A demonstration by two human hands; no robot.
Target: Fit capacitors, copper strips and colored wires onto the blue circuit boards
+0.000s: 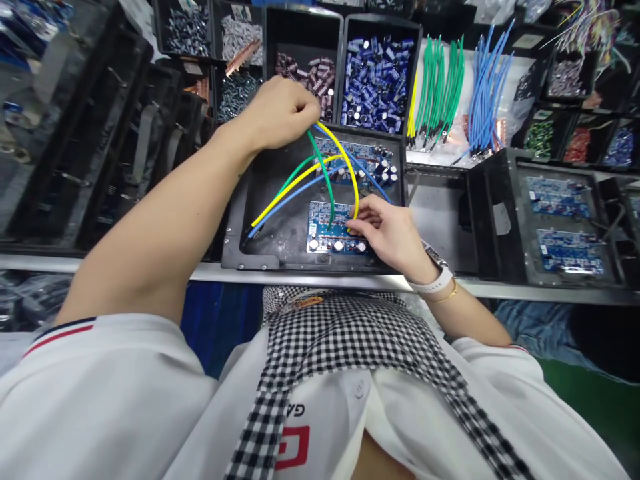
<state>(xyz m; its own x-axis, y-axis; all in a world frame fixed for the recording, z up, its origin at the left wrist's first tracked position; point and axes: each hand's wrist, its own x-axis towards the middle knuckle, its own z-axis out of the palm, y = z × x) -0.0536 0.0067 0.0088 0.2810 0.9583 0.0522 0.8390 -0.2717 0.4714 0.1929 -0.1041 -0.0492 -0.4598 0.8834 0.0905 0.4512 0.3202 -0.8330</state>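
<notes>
The circuit board lies in the tray under the right hand. Wires arch behind it, up to the left hand.

Head-worn camera, looking steeply down, close

An electronics assembly workshop: bins of capacitors, wire bundles, circuit boards.
</notes>
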